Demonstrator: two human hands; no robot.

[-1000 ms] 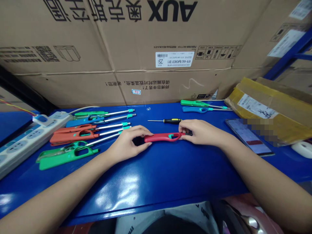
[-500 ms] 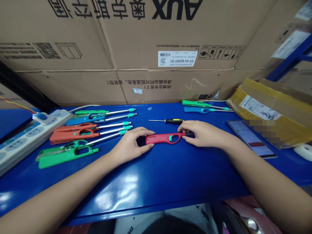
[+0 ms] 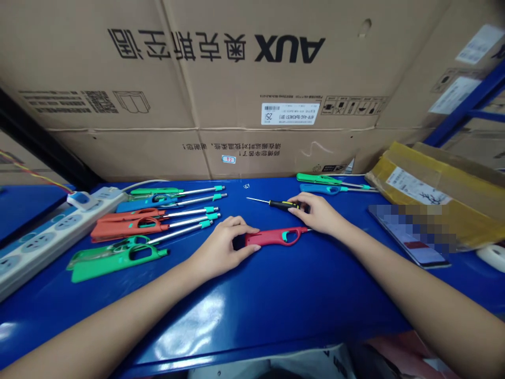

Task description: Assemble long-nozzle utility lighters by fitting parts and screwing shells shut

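My left hand pinches the rear end of a red long-nosed lighter with a teal trigger, lying on the blue table. Its front points right, and its metal tube is mostly hidden behind my right hand. My right hand has its thumb and fingers closed on the handle of a black and yellow screwdriver, whose thin shaft points left, just beyond the lighter.
To the left lie several lighters in green, blue and orange, beside a white power strip. Two more lighters lie at the back right, near a yellow-taped carton and a phone. A large cardboard box stands behind.
My right hand has left the front of the red lighter and moved back to take hold of the screwdriver's handle. My left hand keeps its pinch on the lighter. The view has tilted up slightly.
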